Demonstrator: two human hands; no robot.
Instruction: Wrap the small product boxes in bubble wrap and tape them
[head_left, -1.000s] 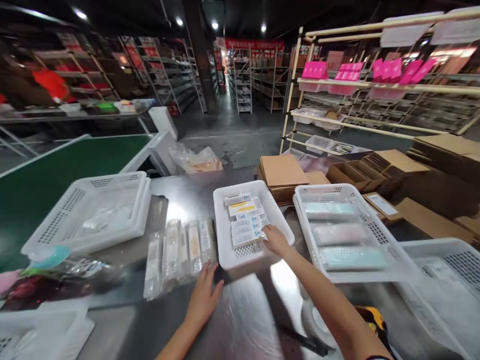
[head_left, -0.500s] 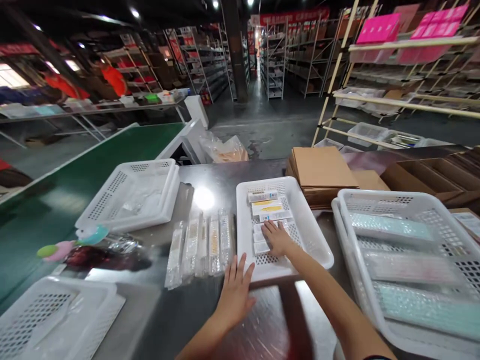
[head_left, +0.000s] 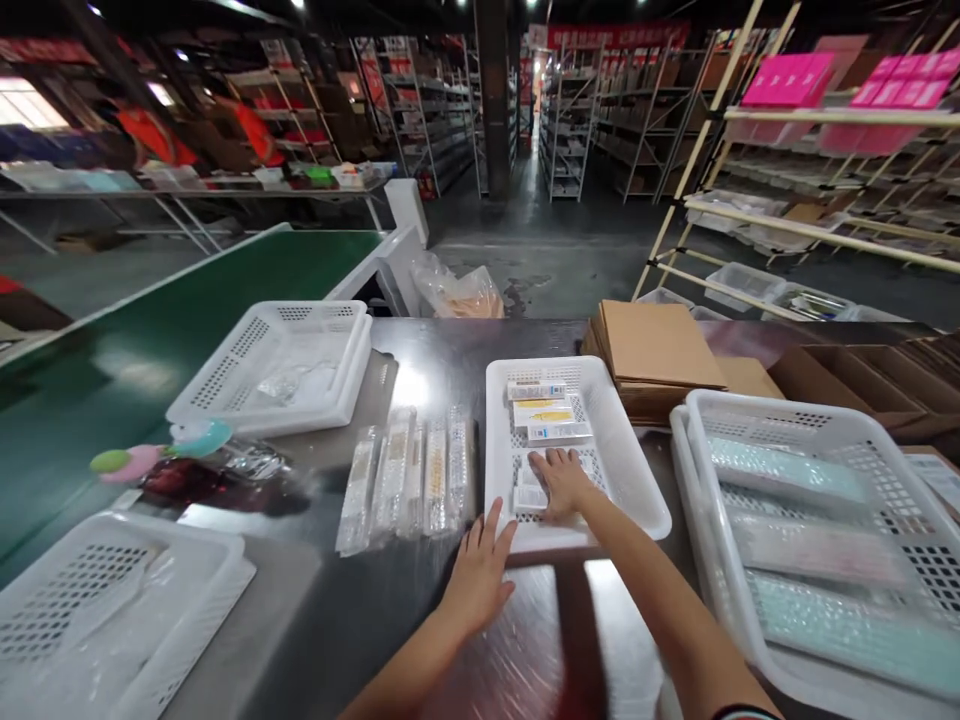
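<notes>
A white perforated basket (head_left: pixel 630 480) stands in the middle of the metal table with several small white boxes inside, among them a box with yellow marks (head_left: pixel 543 412) and one with blue print (head_left: pixel 559 433). My right hand (head_left: pixel 564 484) reaches into it, fingers spread and resting on the white boxes nearest me, partly covering them. At the basket's near left corner, my left hand (head_left: pixel 480 575) touches the rim with its fingers apart, holding nothing. Left of the basket lie several bubble-wrapped packs (head_left: pixel 405 478) side by side.
Right, stacked baskets (head_left: pixel 832 400) hold wrapped teal and pink packs; behind them are flat cardboard (head_left: pixel 660 345) and open cartons. Left are more white baskets (head_left: pixel 345 400), balloon-like items (head_left: pixel 142 462) and a green conveyor (head_left: pixel 225 300). People in orange stand far behind.
The view has shifted slightly, moving the scene a little rightward. My right hand has come nearer the basket's front end, uncovering the blue-printed box. My left hand remains at the corner.
</notes>
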